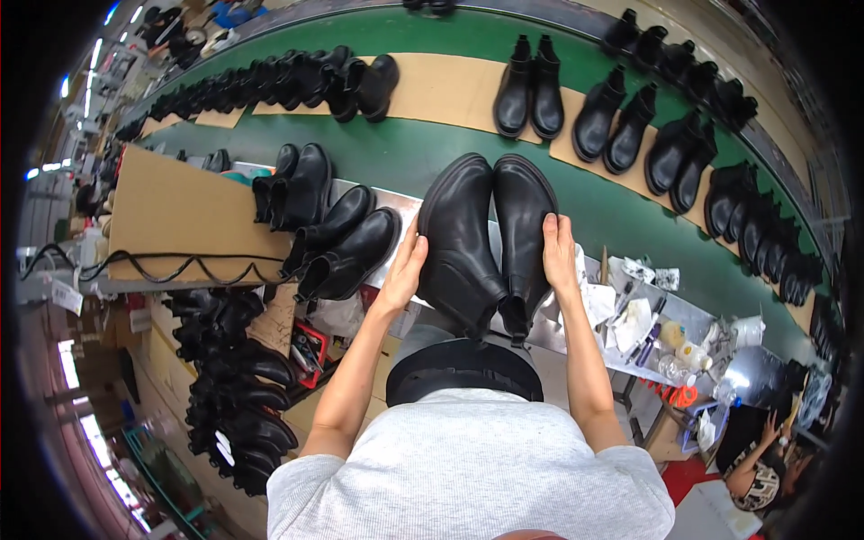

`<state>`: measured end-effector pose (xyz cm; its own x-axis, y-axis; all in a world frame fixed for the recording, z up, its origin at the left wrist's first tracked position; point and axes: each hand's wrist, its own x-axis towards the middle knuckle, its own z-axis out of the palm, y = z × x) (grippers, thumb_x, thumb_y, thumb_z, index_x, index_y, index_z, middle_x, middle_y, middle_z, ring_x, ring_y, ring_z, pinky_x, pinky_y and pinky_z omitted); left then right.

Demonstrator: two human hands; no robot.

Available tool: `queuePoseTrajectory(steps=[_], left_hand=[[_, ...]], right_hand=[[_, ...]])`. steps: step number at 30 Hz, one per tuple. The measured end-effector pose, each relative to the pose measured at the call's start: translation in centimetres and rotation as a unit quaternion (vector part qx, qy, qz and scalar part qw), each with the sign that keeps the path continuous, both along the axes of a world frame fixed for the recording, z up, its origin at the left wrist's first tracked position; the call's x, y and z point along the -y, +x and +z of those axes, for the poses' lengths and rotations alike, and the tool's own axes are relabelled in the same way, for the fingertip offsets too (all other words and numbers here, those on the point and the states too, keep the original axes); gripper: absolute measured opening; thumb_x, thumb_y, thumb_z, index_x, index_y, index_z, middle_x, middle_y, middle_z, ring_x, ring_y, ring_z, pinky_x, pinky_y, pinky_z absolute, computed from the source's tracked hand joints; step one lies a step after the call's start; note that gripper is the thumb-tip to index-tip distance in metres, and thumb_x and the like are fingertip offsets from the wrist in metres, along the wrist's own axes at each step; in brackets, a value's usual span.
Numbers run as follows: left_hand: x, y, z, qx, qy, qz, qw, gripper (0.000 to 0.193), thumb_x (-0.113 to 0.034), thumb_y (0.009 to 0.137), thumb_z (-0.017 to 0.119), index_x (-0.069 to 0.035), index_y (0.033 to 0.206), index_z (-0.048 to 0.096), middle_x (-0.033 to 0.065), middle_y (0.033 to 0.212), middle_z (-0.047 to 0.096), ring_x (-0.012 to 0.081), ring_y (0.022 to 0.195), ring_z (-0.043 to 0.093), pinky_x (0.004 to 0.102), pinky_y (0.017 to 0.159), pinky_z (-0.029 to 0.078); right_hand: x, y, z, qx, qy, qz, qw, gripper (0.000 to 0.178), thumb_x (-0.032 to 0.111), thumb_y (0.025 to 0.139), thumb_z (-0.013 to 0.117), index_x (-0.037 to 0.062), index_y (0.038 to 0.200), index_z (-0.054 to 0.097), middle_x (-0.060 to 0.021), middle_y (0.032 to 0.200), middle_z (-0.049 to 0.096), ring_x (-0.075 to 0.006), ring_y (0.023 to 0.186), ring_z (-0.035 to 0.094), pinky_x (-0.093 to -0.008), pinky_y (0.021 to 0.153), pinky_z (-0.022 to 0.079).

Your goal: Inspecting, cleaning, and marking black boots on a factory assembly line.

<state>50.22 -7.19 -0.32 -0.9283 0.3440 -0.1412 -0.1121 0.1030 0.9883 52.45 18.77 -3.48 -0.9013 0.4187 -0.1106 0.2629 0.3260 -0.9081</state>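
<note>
- Black ankle boots (468, 236) sit side by side before the waist, toes away; the left hand (407, 273) and right hand (559, 252) clasp their outer sides, fingers nearly straight.
- Even palm pressure should keep them paired, unscuffed.
- Beyond, a green bench (405, 153) bears cardboard sheets (441, 83).
- Another person (760, 477) is at lower right.

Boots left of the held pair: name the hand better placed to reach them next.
Probably the left hand: it is nearer those boots, while the right hand is across the held pair. Both hands are on the pair's outer sides, so the left would need to let go.
</note>
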Motion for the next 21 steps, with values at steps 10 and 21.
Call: queuePoseTrajectory(steps=[10, 21], left_hand=[[1.7, -3.3, 3.7, 0.195, 0.108, -0.017, 0.975, 0.068, -0.031, 0.093, 0.053, -0.004, 0.144, 0.017, 0.0113, 0.134, 0.045, 0.0232, 0.121, 0.045, 0.0343, 0.101, 0.034], [0.7, -6.9, -2.7, 0.495, 0.409, 0.155, 0.751, 0.030, -0.035, 0.092, 0.052, -0.007, 0.104, 0.053, 0.0075, 0.097, 0.058, 0.0187, 0.082, 0.056, 0.0314, 0.069, 0.050]], right_hand=[[0.0, -3.2, -0.1, 0.179, -0.502, 0.157, 0.831, 0.040, 0.037, 0.093, 0.046, 0.0029, 0.108, 0.060, -0.0075, 0.102, 0.065, -0.0156, 0.092, 0.062, -0.0292, 0.083, 0.048], [3.9, -6.4, 1.4, 0.138, -0.585, -0.031, 0.799, 0.045, 0.051, 0.081, 0.062, 0.0102, 0.100, 0.059, -0.0033, 0.090, 0.063, -0.0149, 0.084, 0.062, -0.0316, 0.077, 0.052]])
